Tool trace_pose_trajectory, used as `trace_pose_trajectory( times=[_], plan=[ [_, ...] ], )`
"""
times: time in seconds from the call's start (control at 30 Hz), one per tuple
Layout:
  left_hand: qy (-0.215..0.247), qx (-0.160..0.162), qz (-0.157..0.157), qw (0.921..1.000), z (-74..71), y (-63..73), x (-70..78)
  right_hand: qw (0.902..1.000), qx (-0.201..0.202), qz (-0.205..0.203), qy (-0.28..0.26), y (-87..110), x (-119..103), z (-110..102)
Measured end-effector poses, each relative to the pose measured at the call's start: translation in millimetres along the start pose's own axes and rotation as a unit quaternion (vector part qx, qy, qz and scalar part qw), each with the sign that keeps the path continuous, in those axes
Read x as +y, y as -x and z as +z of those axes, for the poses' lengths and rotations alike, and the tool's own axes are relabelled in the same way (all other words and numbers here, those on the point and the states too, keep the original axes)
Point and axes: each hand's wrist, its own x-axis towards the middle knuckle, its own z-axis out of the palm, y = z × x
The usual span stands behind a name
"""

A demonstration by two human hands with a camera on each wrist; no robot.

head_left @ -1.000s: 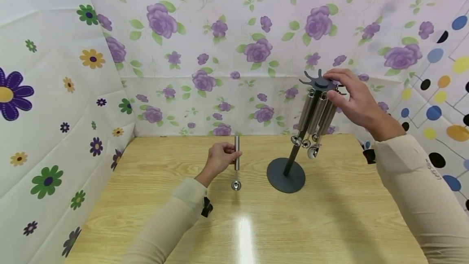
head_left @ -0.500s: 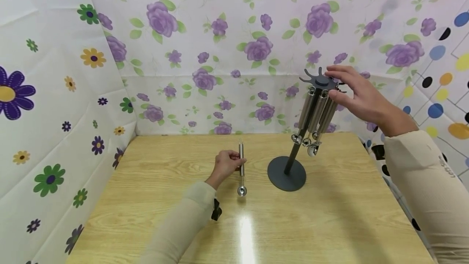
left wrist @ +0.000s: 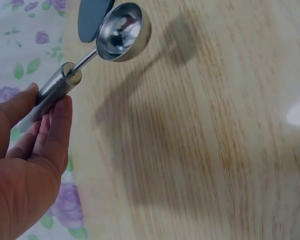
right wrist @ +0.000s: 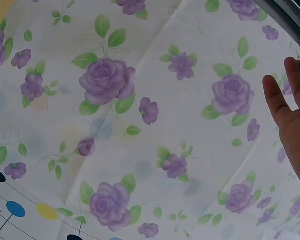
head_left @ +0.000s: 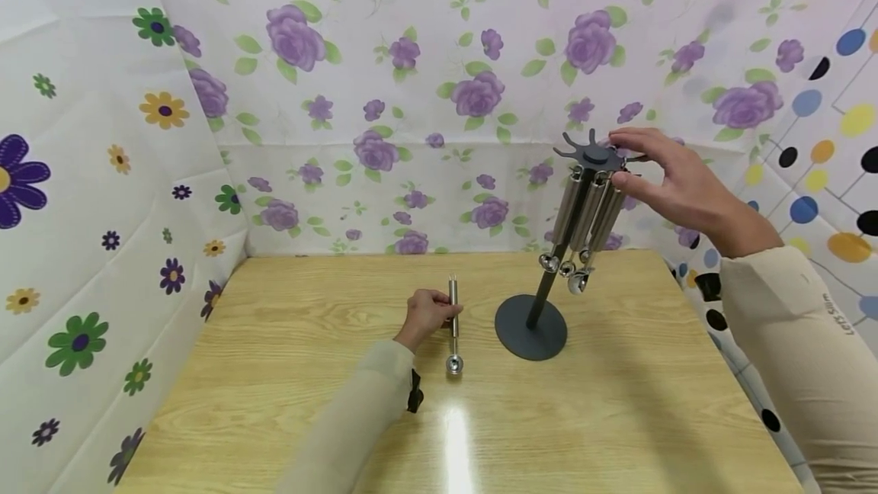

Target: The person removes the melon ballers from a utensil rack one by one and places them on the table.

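Note:
My left hand (head_left: 425, 319) pinches a metal scoop (head_left: 454, 326) by its cylindrical steel handle, thumb on one side and fingers on the other. The round, polished bowl (left wrist: 122, 35) points toward me, close over the wooden table, and its shadow falls on the wood. To the right stands a dark grey utensil rack (head_left: 590, 155) with curved hooks. Several steel-handled utensils (head_left: 583, 212) hang from it, small round heads down. My right hand (head_left: 679, 181) holds the rack's top from the right, fingers behind and thumb in front; in the right wrist view only part of this hand shows.
The rack's round base (head_left: 531, 328) stands on the wooden table (head_left: 309, 402) right of the scoop. A flower-print cloth (head_left: 439, 97) hangs close behind the table. Patterned cloths also flank both sides.
My left hand has brought the scoop slightly right and nearer to me, lowering it toward the table. The right hand stays at the rack's top with only a slight shift.

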Motion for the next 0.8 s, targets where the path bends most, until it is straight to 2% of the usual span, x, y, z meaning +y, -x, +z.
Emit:
trace_pose_trajectory(
  times=[0.2, 0.4, 0.63, 0.8],
  plan=[
    [-0.015, 0.002, -0.009, 0.9998, 8.8, -5.7, -2.7, 1.0000, 0.006, 0.003, 0.007, 2.8, 2, -3],
    [-0.052, 0.011, -0.034, 0.9980, 9.0, -12.2, -9.0, 0.9997, 0.013, 0.004, 0.021, 4.5, 2, -9],
    [-0.083, 0.032, -0.053, 0.9946, 12.2, -18.0, -16.7, 0.9999, -0.012, -0.003, 0.005, 6.8, 4, -14],
    [-0.093, 0.043, -0.059, 0.9930, 18.5, -21.8, -19.9, 0.9999, -0.014, -0.002, -0.004, 8.2, 7, -15]
  ],
)
